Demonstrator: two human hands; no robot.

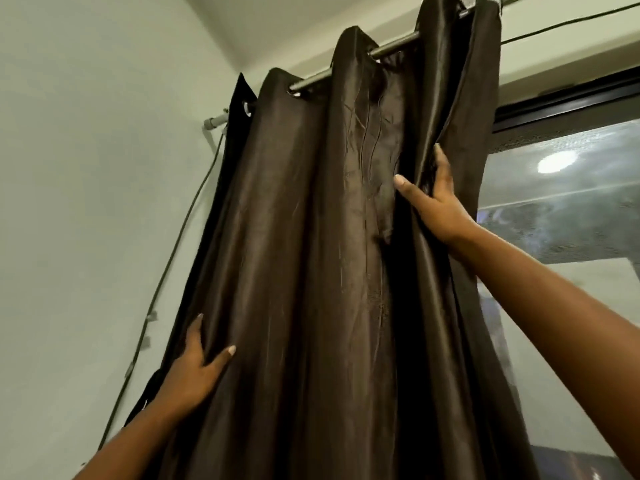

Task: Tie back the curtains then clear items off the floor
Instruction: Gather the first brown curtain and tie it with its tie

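Both hands are up on the dark brown satin eyelet curtain (311, 237), which hangs in deep folds from the silver metal rod (394, 48) and sits bunched toward the pale green wall (86, 202), beside the uncovered window pane (561, 209). The left hand (194, 368) is low on the outer folds, fingers and thumb spread and lying flat against the cloth; that grip is splayed, pressing rather than pinching. The right hand (433, 202) is higher, on the window-side edge: its thumb lies out across the front of a fold while the fingers reach in behind the edge, so it looks to be taking that fold between thumb and fingers. How tightly, I cannot tell, since the fingertips are tucked into the fabric.

On handling, this cloth looks glossy and slick, soft and limp, with a fair bit of hanging weight given its length. A flat palm will likely slide on it; folds should gather easily but may slip free of a loose hold. The sensible place to take hold is around the whole bundle at mid-height, both hands closing the pleats together, not up near the eyelets where the rod holds them stiff.

Some pulled threads show on the middle panel, so a snag is possible. A thin dark cable (166, 265) runs down the wall just beside the outer fold, worth keeping clear of. No tie-back is in view, and the floor is out of sight.
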